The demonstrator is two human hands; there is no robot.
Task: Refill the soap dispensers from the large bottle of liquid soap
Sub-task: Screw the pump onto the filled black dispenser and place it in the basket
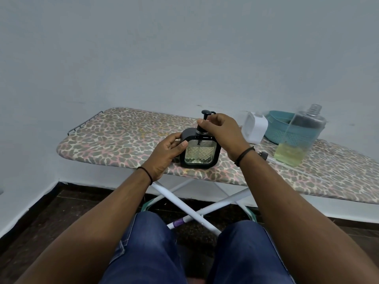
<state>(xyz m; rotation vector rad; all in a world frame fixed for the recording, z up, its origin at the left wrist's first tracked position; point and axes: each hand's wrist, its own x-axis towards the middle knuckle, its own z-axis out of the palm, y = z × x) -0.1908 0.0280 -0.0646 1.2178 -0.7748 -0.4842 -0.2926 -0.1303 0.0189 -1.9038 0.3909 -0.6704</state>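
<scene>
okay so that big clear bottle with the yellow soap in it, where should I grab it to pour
Grip the large clear bottle around its wide middle body, above the yellow soap line. Probably come from the front right with the right hand, since the teal basket and white dispenser crowd its far left side. It stands uncapped, so keep it upright while lifting.

A plain pale blue-grey wall point(184, 48) fills the top. An ironing board with a spotted leopard-print cloth cover point(114, 140) stands close against it on crossed white metal legs point(196, 210). A thin wire rack point(85, 123) sticks up at the board's left end. The floor is dark brown speckled tile point(51, 218), with a white strip point(24, 206) along the bottom of the wall.
</scene>
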